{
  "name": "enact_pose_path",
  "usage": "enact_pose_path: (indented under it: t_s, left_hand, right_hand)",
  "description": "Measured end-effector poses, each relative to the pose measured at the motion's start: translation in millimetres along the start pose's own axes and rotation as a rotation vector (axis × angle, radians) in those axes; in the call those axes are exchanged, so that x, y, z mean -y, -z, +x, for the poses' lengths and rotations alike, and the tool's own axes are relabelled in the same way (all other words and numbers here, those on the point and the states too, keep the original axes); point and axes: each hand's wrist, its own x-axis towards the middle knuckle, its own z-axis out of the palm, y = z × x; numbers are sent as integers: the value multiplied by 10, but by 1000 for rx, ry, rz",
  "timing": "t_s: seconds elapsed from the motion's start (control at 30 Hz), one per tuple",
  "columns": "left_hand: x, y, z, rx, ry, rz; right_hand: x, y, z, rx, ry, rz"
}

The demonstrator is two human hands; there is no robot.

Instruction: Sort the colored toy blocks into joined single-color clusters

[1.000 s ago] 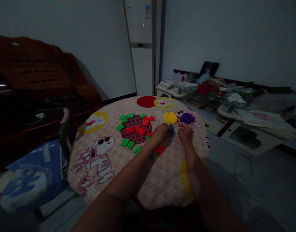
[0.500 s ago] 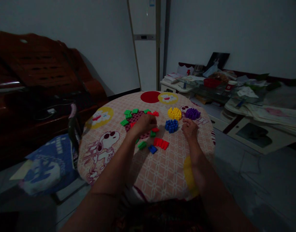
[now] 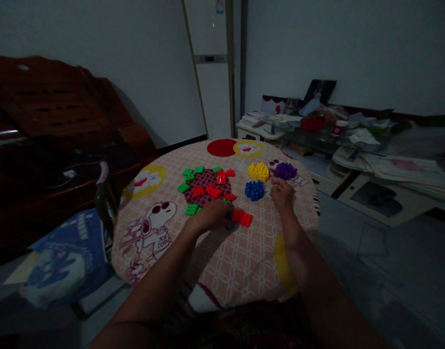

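My left hand (image 3: 211, 216) rests on the round cloth-covered table (image 3: 230, 261), fingers curled over a small blue plastic piece (image 3: 229, 224) beside a red piece (image 3: 242, 217). My right hand (image 3: 281, 192) lies on the cloth with its fingers bent, just right of a blue studded cluster (image 3: 255, 189). Behind that sit a yellow cluster (image 3: 258, 171) and a purple cluster (image 3: 285, 170). Loose green pieces (image 3: 189, 209) and red pieces (image 3: 212, 190) are scattered over a dark dotted patch of the cloth.
A dark wooden sofa (image 3: 58, 131) stands at the left with a blue cushion (image 3: 58, 261) below it. A tall white air conditioner (image 3: 213, 72) is in the corner. A low cluttered glass table (image 3: 339, 135) runs along the right wall.
My left hand has drawn back from the red pieces near the dotted patch to the blue piece nearer me. My right hand has stayed beside the blue cluster.
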Motion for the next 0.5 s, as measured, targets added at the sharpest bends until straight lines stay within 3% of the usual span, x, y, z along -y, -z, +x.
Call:
enact_pose_path:
  t_s: [0.13, 0.3, 0.4, 0.5]
  left_hand:
    - [-47, 144, 229, -179, -71, -53]
    - [-107, 8, 706, -284, -68, -12]
    - [-51, -136, 886, -301, -74, -13]
    - [14, -219, 963, -321, -53, -37]
  right_hand:
    - [-5, -12, 12, 1, 13, 3]
    - [90, 2, -47, -18, -65, 73]
    - [243, 89, -331, -38, -145, 151]
    - [405, 145, -711, 17, -96, 149]
